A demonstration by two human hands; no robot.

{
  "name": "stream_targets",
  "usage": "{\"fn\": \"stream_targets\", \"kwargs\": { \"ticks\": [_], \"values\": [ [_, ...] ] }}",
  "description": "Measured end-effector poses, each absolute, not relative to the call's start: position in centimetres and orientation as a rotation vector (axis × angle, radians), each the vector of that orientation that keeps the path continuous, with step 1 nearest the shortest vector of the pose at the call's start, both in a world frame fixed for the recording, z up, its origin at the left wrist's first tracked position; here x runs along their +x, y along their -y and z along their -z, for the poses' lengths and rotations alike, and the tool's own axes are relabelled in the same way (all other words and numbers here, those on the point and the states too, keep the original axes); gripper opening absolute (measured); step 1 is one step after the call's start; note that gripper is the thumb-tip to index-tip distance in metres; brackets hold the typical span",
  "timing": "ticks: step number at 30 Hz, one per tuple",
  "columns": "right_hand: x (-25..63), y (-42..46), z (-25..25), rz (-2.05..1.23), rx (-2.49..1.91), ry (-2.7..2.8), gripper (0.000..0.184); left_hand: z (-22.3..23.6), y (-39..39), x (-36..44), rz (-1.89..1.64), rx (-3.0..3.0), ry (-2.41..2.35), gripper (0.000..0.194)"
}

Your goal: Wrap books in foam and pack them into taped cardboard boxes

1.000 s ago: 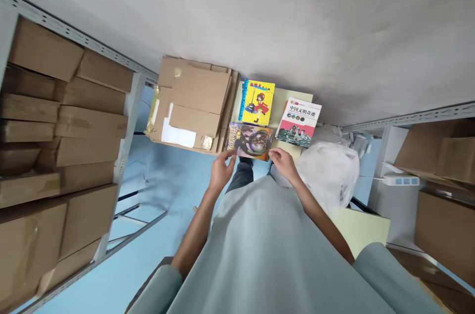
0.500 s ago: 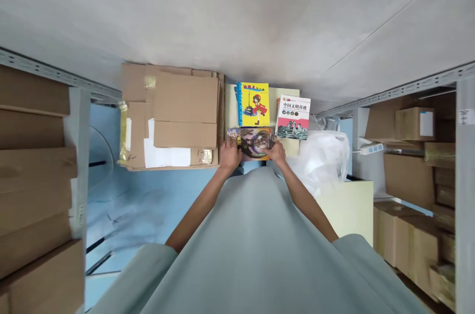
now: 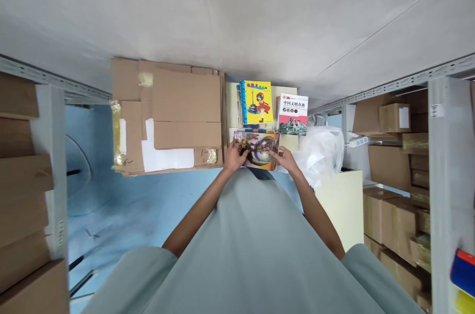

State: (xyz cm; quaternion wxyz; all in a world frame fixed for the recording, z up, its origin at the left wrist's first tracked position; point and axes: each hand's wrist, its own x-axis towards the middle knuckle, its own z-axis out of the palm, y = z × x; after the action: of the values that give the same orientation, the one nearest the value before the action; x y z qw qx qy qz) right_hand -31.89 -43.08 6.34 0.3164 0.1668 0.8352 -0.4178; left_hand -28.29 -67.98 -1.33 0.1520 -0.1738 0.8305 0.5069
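Observation:
A dark book with a round silver picture (image 3: 260, 149) lies at the near edge of a pale yellow table (image 3: 289, 143). My left hand (image 3: 234, 156) grips its left end with the fingers curled over the cover. My right hand (image 3: 285, 160) holds its right end, thumb on the cover. Just behind it lie a yellow book with a cartoon figure (image 3: 257, 102) and a white and red book with Chinese title (image 3: 293, 114), side by side.
Flattened cardboard boxes (image 3: 170, 113) lean against the wall left of the table. A white plastic bag (image 3: 322, 153) sits right of the books. Metal shelves with brown cartons stand on both sides (image 3: 22, 180) (image 3: 401, 155). The floor is blue.
The view has shifted slightly. The dark book now sits a bit closer to me and tilted, with my right hand lower on its right end. My left hand stays on its left end.

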Motion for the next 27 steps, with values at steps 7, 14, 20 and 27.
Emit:
{"fn": "stream_targets", "kwargs": {
  "ticks": [7, 14, 20, 27],
  "values": [
    [-32.1, 44.3, -15.7, 1.517, 0.247, -2.161, 0.05, -3.0, 71.4, -28.8, -1.986, -0.788, -2.073, 0.054],
    [-32.8, 45.9, -19.5, 1.973, 0.334, -2.059, 0.058, -12.7, 69.8, -31.8, -2.56, -0.797, -1.496, 0.084],
    [-32.8, 45.8, -17.6, 1.998, 0.344, -1.888, 0.053, -16.1, 65.8, -34.7, -2.679, -0.719, -1.333, 0.07],
    [-34.9, 41.1, -17.6, 1.98, 0.462, -2.371, 0.067, -18.1, 65.7, -35.3, -2.666, -0.682, -1.64, 0.071]
  ]
}}
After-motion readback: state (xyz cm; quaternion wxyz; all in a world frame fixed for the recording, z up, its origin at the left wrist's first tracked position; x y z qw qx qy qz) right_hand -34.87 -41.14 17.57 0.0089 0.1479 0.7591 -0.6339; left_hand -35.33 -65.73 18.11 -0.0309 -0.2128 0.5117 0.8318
